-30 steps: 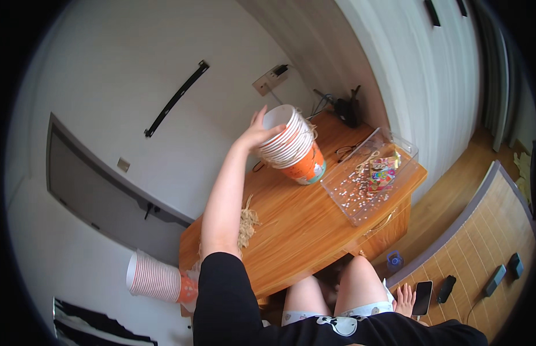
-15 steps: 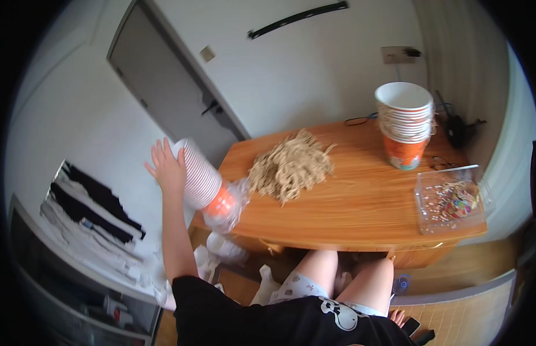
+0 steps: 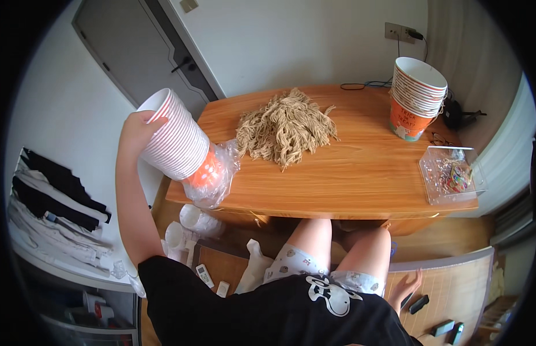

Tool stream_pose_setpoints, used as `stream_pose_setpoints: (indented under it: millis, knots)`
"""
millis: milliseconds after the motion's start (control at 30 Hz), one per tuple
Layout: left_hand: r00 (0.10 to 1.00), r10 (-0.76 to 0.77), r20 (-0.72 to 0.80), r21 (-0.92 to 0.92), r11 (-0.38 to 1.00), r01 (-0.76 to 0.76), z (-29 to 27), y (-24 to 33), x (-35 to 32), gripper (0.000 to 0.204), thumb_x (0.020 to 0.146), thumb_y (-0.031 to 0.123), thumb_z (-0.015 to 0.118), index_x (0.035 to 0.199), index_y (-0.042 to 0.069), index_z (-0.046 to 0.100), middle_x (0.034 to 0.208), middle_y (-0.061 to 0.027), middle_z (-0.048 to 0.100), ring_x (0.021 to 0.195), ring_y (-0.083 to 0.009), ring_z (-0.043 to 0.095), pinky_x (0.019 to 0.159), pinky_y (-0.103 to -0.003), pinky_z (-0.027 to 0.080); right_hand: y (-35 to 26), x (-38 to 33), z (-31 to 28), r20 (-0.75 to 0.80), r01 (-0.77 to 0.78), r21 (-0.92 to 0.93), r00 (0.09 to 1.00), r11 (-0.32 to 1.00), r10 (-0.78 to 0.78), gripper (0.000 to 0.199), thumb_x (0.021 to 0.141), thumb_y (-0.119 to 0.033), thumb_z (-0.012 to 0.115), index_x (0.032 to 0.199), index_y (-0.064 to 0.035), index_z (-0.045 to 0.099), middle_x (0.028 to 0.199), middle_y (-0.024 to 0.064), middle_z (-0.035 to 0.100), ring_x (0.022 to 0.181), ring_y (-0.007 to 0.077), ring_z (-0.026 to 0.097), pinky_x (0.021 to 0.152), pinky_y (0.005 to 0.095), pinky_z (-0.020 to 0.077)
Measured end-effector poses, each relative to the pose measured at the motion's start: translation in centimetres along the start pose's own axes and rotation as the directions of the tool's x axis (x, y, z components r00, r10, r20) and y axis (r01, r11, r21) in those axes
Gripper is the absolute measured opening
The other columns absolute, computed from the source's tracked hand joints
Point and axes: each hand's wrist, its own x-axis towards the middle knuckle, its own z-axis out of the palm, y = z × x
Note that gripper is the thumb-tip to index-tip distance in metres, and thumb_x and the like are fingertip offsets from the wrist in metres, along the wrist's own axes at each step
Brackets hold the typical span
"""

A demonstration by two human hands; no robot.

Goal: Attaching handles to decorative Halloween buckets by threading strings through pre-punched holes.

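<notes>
My left hand [image 3: 136, 130] grips the rim of a tall stack of white and orange paper cups [image 3: 178, 144], tilted, its bottom end in a clear plastic bag [image 3: 217, 173] over the left corner of the wooden table [image 3: 348, 179]. My right hand [image 3: 407, 286] hangs low beside my right knee, fingers spread, holding nothing. A second stack of orange and white paper cups [image 3: 416, 98] stands upright at the table's far right. A heap of tan cord [image 3: 285, 127] lies in the middle of the table.
A clear plastic box [image 3: 450, 173] with colourful small items sits at the right edge. More cup stacks [image 3: 190, 225] lie on the floor under the left corner. Remote controls [image 3: 206, 275] lie on the floor. A shelf with dark clothes [image 3: 52, 196] stands at left, a grey door [image 3: 129, 52] behind.
The view swung left and closer. My left hand left the upright stack at the far right and now holds the bagged stack, lifted up to the table's left corner.
</notes>
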Motion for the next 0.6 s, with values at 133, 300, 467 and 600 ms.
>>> stream_pose_setpoints:
  millis: [133,300,467,600]
  knots:
    - [0.999,0.014,0.044,-0.009,1.000,-0.014,-0.4,1.8,-0.5,0.034,0.090,0.029,0.073,0.098,-0.005,0.075,0.081,-0.0106,0.074,0.066,-0.0173,0.068,0.066,-0.030,0.052,-12.9,11.4,-0.9,-0.228,0.233,0.337,0.960,0.912,-0.161,0.034,0.094,-0.005,0.063,0.127,-0.0046,0.053,0.138,0.0196,0.055,0.126,0.0367,0.051,0.106,0.0479,0.0397]
    - [0.997,0.039,0.072,-0.231,0.973,-0.021,-0.5,-0.1,-0.6,0.037,0.097,0.030,0.065,0.097,-0.005,0.075,0.080,-0.0095,0.073,0.066,-0.0162,0.067,0.067,-0.029,0.051,-30.4,21.9,-0.9,-0.032,0.517,0.543,0.800,0.661,-0.599,0.026,0.081,-0.002,0.068,0.106,-0.0054,0.063,0.117,0.0146,0.066,0.112,0.0353,0.057,0.099,0.0457,0.0376]
    - [0.994,0.077,0.077,-0.121,0.990,-0.068,-0.7,0.5,-0.9,0.035,0.095,0.025,0.066,0.103,-0.007,0.074,0.084,-0.0107,0.075,0.071,-0.0169,0.070,0.069,-0.030,0.052,-44.7,27.4,5.5,0.270,0.400,0.614,0.703,0.680,-0.658,0.016,0.090,-0.014,0.068,0.106,-0.0104,0.068,0.107,0.0072,0.067,0.112,0.0289,0.058,0.099,0.0441,0.0376]
    - [0.994,0.069,0.091,-0.162,0.985,-0.053,-1.2,0.3,-0.5,0.032,0.088,0.022,0.074,0.105,-0.005,0.075,0.086,-0.0130,0.076,0.073,-0.0182,0.071,0.071,-0.032,0.054,-51.6,28.1,13.1,0.404,0.299,0.515,0.742,0.803,-0.535,0.025,0.093,-0.036,0.068,0.103,-0.0142,0.075,0.110,0.0053,0.070,0.115,0.0287,0.058,0.100,0.0461,0.0391]
